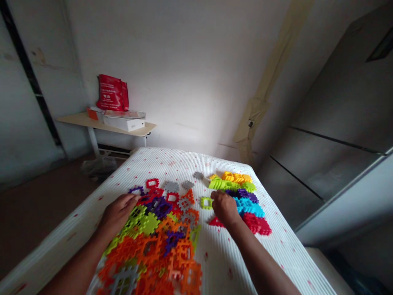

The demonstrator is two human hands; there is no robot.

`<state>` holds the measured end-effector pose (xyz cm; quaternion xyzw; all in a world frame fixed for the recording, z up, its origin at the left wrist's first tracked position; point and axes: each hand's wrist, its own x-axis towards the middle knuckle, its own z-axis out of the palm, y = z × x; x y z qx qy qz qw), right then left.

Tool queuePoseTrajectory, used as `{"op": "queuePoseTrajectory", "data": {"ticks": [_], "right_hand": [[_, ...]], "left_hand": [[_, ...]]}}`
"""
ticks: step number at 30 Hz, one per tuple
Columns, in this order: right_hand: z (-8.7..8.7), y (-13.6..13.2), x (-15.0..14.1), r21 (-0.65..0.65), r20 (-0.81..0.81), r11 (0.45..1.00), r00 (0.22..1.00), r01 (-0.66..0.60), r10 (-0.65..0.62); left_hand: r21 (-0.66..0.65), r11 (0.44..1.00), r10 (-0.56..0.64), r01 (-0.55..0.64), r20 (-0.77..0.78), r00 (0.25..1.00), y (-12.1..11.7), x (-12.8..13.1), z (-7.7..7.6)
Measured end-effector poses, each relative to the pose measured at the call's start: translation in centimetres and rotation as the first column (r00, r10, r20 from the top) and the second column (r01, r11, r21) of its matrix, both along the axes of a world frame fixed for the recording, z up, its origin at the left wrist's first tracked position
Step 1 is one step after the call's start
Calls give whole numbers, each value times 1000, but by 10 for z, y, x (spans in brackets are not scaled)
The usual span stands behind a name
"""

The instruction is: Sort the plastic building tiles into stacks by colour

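A mixed heap of interlocking plastic building pieces [150, 246] lies in front of me, mostly orange, with lime green, purple, red and grey ones. My left hand [119, 209] rests at the heap's left edge, fingers stretched over it near a purple frame piece [136, 190]. To the right, my right hand [225, 207] has its fingers closed at the edge of a lime green square frame piece [206, 203]. Beyond that hand are rows of pieces grouped by colour: yellow [237, 177], lime green [225, 184], purple [247, 195], light blue [250, 207] and red [258, 224].
The pieces lie on a white ribbed cover [172, 159] with red specks. Several grey pieces [171, 187] sit at the heap's far side. A side table [76, 119] with a red bag [112, 93] and boxes [124, 122] stands back left. A grey cabinet [334, 123] rises at right.
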<state>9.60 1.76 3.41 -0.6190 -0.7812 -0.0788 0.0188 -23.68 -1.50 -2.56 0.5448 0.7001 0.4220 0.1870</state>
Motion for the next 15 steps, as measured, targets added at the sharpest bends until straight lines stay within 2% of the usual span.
{"op": "queuePoseTrajectory", "data": {"ticks": [4, 11, 15], "right_hand": [[8, 4, 3, 13, 4, 996, 996, 88, -88], [-23, 6, -23, -33, -56, 980, 979, 195, -197], [-27, 8, -32, -63, -81, 974, 972, 216, -221]], "left_hand": [[-29, 1000, 1, 0, 10, 1000, 0, -2, -4], [-32, 999, -17, 16, -36, 999, 2, -7, -4], [-94, 996, -2, 0, -30, 1000, 4, -8, -5]]}}
